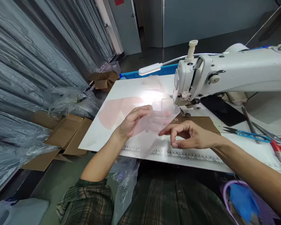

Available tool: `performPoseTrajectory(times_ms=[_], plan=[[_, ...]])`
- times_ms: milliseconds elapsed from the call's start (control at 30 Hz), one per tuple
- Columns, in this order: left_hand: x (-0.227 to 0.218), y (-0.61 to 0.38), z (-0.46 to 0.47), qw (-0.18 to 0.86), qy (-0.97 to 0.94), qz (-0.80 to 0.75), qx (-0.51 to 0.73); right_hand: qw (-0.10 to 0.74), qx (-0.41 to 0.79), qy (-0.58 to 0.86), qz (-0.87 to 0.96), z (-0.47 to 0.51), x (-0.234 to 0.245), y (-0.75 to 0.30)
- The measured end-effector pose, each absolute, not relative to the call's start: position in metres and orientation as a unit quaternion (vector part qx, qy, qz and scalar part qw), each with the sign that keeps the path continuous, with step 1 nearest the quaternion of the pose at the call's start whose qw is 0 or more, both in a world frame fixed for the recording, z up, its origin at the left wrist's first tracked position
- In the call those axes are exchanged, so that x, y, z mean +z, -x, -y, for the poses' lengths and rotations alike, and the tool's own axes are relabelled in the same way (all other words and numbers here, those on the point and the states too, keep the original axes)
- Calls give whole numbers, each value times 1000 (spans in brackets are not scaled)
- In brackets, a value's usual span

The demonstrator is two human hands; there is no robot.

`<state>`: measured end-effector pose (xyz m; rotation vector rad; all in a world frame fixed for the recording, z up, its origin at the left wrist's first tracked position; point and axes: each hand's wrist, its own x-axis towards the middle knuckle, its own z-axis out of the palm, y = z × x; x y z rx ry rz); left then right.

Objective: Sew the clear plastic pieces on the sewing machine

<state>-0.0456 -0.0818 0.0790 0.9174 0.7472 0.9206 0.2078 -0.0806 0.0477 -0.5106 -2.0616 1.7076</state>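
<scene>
My left hand (136, 119) is closed on a piece of sheer pale pink fabric (158, 118), pinched between thumb and fingers. The see-through fabric spreads to the right over the table, just in front of the sewing machine's needle area, and its folds are hard to make out. Close to the fabric's lower right edge is my right hand (187, 135), index finger stretched towards it and the other fingers bent but apart. I see nothing held in it. Flat pink sheer pieces (115, 111) lie on the white table (93, 137) further left.
A white sewing machine (236, 73) fills the right side, with a lit lamp (150, 69) beside its head. Blue-handled scissors (248, 133), red-handled scissors (279, 153) and a black piece (222, 109) lie on the right. Cardboard boxes (67, 134) stand on the floor left.
</scene>
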Motion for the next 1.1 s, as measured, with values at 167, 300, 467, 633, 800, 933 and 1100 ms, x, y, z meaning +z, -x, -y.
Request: performPoseTrajectory(times_ms=[167, 300, 467, 633, 800, 933, 1100], plan=[[65, 50, 81, 758, -429, -298, 392, 274, 686, 207, 641, 84, 32, -210], [66, 43, 87, 732, -453, -343, 376, 302, 667, 225, 643, 82, 29, -190], [82, 46, 94, 674, -494, -373, 402, 225, 681, 182, 672, 91, 35, -179], [78, 69, 96, 521, -620, -488, 325, 86, 753, 236, 608, 83, 32, -213], [56, 59, 76, 106, -808, -533, 227, 89, 679, 404, 607, 51, 23, -230], [52, 22, 60, 141, -921, -323, 165, 96, 636, 398, 654, 45, 25, -221], [45, 0, 51, 249, -915, -293, 119, 99, 632, 389, 663, 56, 30, -224]])
